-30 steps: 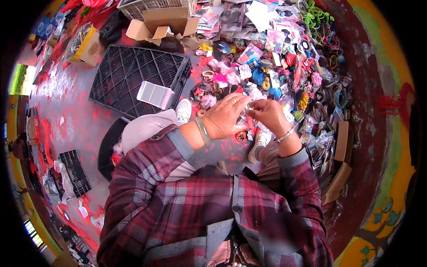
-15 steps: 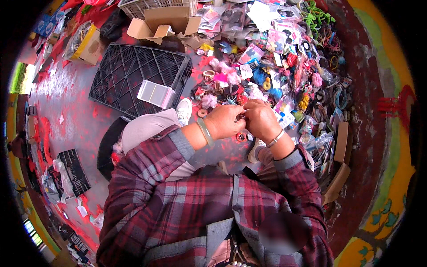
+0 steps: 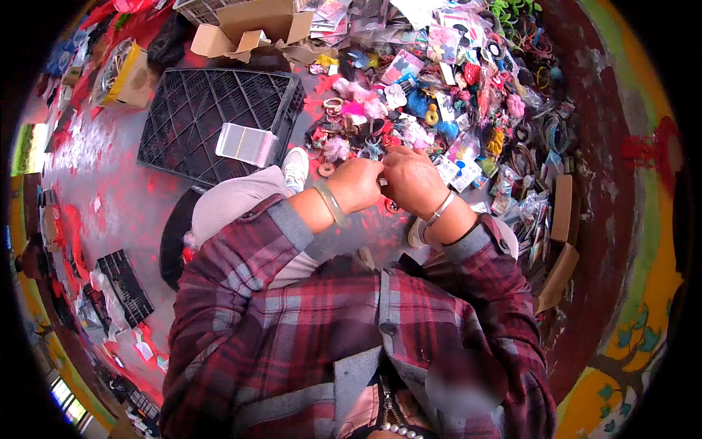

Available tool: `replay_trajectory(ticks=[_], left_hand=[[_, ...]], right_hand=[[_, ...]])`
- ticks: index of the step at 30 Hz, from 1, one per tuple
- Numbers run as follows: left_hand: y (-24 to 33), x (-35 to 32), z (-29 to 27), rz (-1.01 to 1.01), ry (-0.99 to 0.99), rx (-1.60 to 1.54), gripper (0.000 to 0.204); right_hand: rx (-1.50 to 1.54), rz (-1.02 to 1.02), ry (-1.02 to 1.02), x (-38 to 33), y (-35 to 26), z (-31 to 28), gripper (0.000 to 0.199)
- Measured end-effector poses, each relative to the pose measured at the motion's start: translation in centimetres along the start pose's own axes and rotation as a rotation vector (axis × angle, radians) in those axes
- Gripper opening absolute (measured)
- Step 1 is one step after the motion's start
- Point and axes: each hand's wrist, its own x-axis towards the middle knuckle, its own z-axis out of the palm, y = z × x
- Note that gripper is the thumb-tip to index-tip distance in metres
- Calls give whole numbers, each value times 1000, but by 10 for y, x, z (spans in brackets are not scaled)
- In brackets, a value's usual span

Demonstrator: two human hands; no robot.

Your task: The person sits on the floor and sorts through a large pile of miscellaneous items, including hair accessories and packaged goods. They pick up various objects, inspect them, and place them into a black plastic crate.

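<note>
My left hand (image 3: 357,184) and my right hand (image 3: 415,183) meet in front of me, fingertips pinched together. Whatever is between them is mostly hidden and too small to name. Just beyond the fingers spreads a heap of hair accessories: a pale pink puff (image 3: 336,149), a pink ring-shaped hair tie (image 3: 326,170), a white flower (image 3: 395,96) and a blue puff (image 3: 417,104). Flat printed cards (image 3: 464,175) lie to the right of my right hand. A pale bangle (image 3: 330,205) circles my left wrist, and a silver one (image 3: 441,208) my right.
Left of the heap lies a black plastic crate (image 3: 197,124) with a stack of clear plastic sleeves (image 3: 246,144) on it. An opened cardboard box (image 3: 256,25) stands at the back. Cardboard flaps (image 3: 561,208) edge the right side, near a painted wall (image 3: 658,219).
The whole view has shifted a little, with surroundings sliding left and upward. My hands stay pressed together, fingers slightly repositioned.
</note>
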Motion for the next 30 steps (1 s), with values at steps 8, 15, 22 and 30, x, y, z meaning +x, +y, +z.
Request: replay_trajectory(ticks=[8,15,22,30], left_hand=[[-11,-11,5,65,-25,60,17],[-22,-20,3,45,-110,129,22],[-6,-20,-6,100,-218,176,15],[-10,-17,-22,152,-103,113,11]], right_hand=[[63,14,-175,-4,6,4,18],[719,238,-236,42,79,-19,27],[-12,381,-308,89,164,123,49],[-184,379,-283,121,157,190,22]])
